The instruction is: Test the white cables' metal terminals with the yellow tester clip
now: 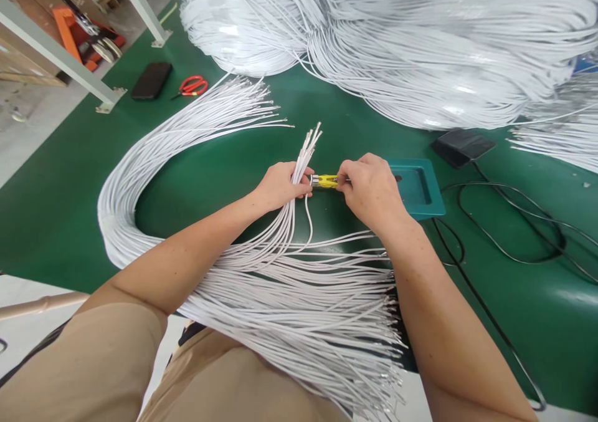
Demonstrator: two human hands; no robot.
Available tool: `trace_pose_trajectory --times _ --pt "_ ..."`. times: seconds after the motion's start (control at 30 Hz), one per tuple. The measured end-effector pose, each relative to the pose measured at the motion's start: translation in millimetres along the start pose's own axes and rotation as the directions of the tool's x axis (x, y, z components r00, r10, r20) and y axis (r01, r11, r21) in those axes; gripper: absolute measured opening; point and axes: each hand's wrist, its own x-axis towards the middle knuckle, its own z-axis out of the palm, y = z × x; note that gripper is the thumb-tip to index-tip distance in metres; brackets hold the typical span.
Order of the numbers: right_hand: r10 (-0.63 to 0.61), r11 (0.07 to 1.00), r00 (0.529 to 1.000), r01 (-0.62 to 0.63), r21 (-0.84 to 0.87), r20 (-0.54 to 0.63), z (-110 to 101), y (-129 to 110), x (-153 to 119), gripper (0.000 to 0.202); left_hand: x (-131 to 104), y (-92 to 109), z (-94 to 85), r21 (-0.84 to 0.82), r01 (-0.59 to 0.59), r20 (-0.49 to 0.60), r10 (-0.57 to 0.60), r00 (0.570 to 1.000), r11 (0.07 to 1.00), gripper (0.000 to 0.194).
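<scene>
Near the middle of the head view, my left hand (279, 184) is closed around several white cables (303, 157), whose metal-tipped ends stick up above the fingers. One of these cables curves down from my left fingertips. My right hand (371, 188) grips a small yellow tool (326, 181) with a silver metal end pointing left, touching or very close to the left fingertips. What the tool's rear looks like is hidden in my right palm. A large U-shaped bundle of white cables (126, 179) lies on the table under my left forearm, its lower ends fanned out below my hands.
A teal tray (438, 205) sits right behind my right hand, near a black box (460, 148) with looping black cords. Big coils of white cable (420, 54) cover the back of the green table (56, 222). A black phone-like object (152, 81) and red-handled scissors (193, 86) lie at back left.
</scene>
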Motion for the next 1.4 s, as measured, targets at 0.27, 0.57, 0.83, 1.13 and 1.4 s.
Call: trace_pose_trajectory --times 0.27,0.57,0.83,1.13,1.4 --pt "-0.017 0.998 0.999 0.014 -0.068 -0.047 -1 6 -3 0.015 -1 6 -1.6 0.076 0.014 0.001 -0.015 1.000 0.997 0.025" --pt "0.163 0.962 0.973 -0.194 -0.193 -0.164 -2 18 -10 0.039 -2 8 -13.1 -0.097 0.104 0.039 -0.101 0.994 0.990 0.034" --pt "-0.334 0.930 0.895 0.261 0.258 0.296 -34 -50 -10 0.018 -3 12 -20.5 -0.325 0.019 0.087 0.010 0.996 0.946 0.047" --pt "-0.306 0.940 0.637 0.086 0.330 0.708 -34 -76 -25 0.022 -6 16 -21.7 -0.282 0.088 0.054 -0.076 0.996 0.955 0.040" --pt "0.305 0.695 0.942 -0.318 0.644 0.136 -35 -34 -4 0.017 -15 24 -5.8 -0.261 -0.033 -0.016 0.030 0.999 0.965 0.045"
